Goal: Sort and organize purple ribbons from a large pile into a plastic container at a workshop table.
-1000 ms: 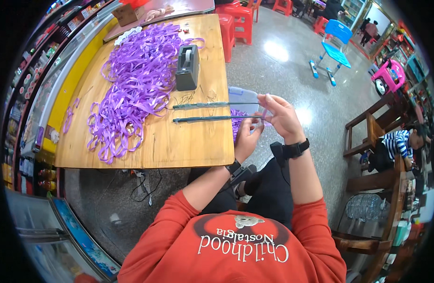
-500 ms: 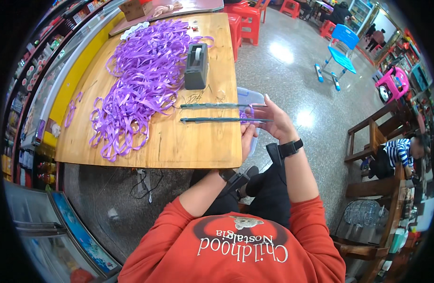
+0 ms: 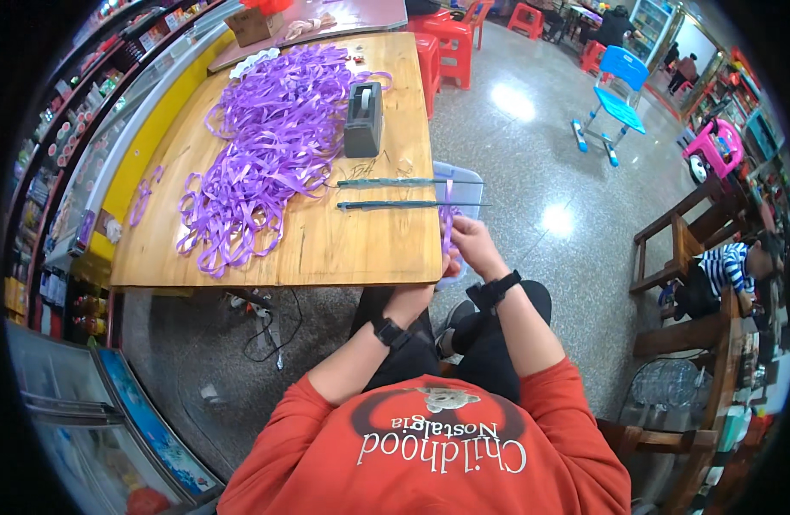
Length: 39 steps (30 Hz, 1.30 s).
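Note:
Two thin dark rods, the far rod (image 3: pixel 386 182) and the near rod (image 3: pixel 386 204), lie side by side on the wooden table and stick out past its right edge. A strip of purple ribbon (image 3: pixel 448 225) runs across their protruding ends toward me. My right hand (image 3: pixel 477 242) is closed, its fingertips pinching at the ribbon just this side of the near rod. Beside it, my left hand (image 3: pixel 451 262) is closed at the ribbon's lower part, partly hidden by the table's corner. Below the rods stands a translucent plastic tub (image 3: pixel 470 187).
A large heap of purple ribbon loops (image 3: pixel 275 146) covers the middle of the wooden table (image 3: pixel 326 257). A black tape dispenser (image 3: pixel 363 129) stands right of it. Red stools (image 3: pixel 453 51) and a blue chair (image 3: pixel 620 99) are farther off; a person in stripes (image 3: pixel 726 270) is at right.
My right hand has left the rod tips and come back toward me, its spread fingers now closed at the ribbon. The ribbon now stretches across both rods. The view has shifted slightly.

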Tool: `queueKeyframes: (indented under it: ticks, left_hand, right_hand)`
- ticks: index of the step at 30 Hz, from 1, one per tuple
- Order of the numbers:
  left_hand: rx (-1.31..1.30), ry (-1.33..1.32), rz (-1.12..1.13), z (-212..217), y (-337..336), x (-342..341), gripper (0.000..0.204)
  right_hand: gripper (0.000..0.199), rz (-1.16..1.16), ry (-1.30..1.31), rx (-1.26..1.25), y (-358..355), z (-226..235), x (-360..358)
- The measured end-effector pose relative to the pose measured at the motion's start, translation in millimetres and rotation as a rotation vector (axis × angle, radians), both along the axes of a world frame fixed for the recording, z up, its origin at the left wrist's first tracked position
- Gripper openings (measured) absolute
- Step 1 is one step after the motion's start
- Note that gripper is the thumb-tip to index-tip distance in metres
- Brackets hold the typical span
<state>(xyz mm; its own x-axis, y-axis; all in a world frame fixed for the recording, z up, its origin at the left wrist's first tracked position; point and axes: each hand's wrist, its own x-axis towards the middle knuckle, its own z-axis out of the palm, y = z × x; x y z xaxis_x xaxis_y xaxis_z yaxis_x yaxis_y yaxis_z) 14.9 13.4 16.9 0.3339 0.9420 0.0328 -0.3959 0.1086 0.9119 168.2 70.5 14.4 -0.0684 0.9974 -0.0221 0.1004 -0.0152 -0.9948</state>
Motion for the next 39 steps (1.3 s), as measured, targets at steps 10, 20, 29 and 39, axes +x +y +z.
queueKeyframes:
  ticks: [10, 20, 29, 39]
  left_hand:
    - [0.007, 0.303, -0.415, -26, -55, -47, 0.023]
    - [0.265, 0.565, -0.118, -57, -39, -31, 0.024]
    - [0.573, 0.650, -0.121, 9, -61, -43, 0.015]
    - [0.678, 0.537, -0.082, 61, -69, -51, 0.011]
  right_hand:
    - [0.025, 0.076, 0.186, -0.483, -132, -83, -9]
    - [0.029, 0.175, 0.102, -0.666, -159, -39, -19]
    - [0.052, 0.232, -0.233, 0.201, -136, 40, 11]
    - [0.043, 0.288, -0.412, 0.352, -119, 83, 20]
